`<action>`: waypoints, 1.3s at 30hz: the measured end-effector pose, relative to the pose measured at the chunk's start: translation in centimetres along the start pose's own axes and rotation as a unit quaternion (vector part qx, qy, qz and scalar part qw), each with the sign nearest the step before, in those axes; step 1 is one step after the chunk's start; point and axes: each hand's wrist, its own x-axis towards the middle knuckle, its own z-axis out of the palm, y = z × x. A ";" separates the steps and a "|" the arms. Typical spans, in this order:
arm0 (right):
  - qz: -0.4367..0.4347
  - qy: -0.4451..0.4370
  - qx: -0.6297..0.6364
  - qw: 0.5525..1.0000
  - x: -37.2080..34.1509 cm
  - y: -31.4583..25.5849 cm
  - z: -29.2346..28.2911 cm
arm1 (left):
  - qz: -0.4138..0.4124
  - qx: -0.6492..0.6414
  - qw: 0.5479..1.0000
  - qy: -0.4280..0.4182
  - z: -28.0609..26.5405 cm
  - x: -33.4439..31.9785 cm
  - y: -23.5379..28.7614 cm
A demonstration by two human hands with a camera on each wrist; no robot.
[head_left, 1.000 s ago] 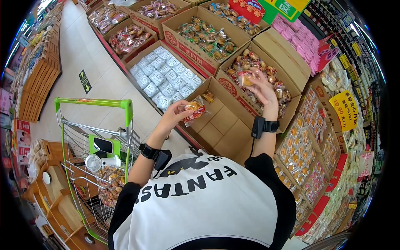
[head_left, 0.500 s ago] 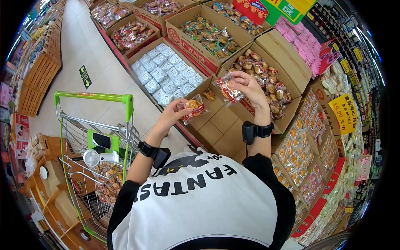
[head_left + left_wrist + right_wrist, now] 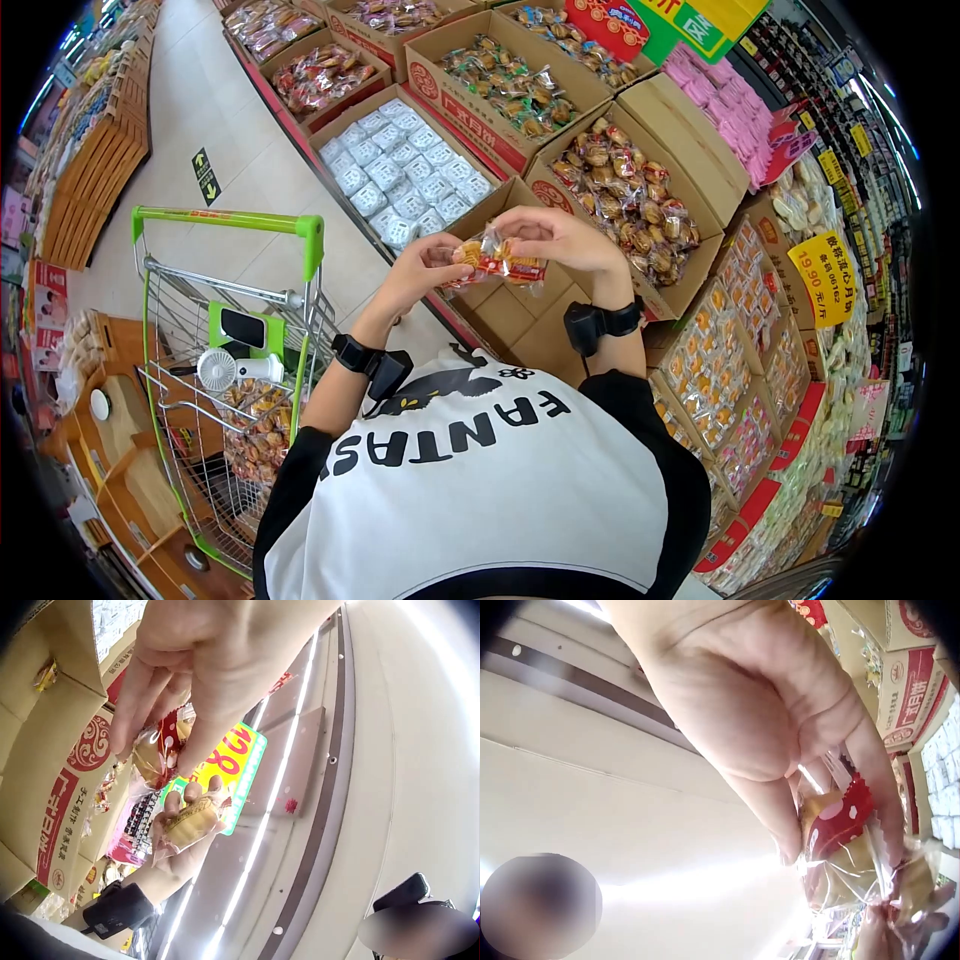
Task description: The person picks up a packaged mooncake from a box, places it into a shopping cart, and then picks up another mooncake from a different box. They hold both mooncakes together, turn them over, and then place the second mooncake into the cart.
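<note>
My left hand pinches a mooncake in a clear and red wrapper between thumb and fingers. Facing it, my right hand grips a second wrapped mooncake, thumb on one side and fingers on the other. In the head view the two packets overlap side by side. Both hands are above an open cardboard box whose brown bottom shows. A small wrapped piece lies inside that box in the left wrist view.
Beyond is a box of wrapped mooncakes; white packets fill a box at the left. A green-handled shopping cart stands on the left, holding a bag of packets. Trays of wrapped pastries line the right side.
My right hand has come from over the full mooncake box down and left with its mooncake, beside the left one. The left hand has stayed nearly in place, holding its packet.
</note>
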 end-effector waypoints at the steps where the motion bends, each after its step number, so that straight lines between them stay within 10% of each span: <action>1: -0.012 -0.007 0.005 1.000 0.1 -0.2 0.5 | -0.005 -0.003 1.000 -0.002 0.0 -0.2 0.2; 6: -0.031 -0.003 0.014 0.999 0.8 -1.8 3.3 | 0.039 0.005 0.996 0.076 -0.4 -0.8 -0.6; 8: -0.095 0.027 -0.222 0.970 1.1 -2.4 4.1 | 0.056 0.019 0.993 0.106 -0.6 -1.4 -0.5; 20: -0.200 0.158 -0.266 0.930 2.6 -4.8 12.2 | 0.232 0.090 0.960 0.128 -2.2 -7.8 0.2; 39: -0.373 0.039 -0.279 0.884 8.8 -6.2 22.6 | 0.309 0.194 0.877 0.312 -4.4 -23.7 0.9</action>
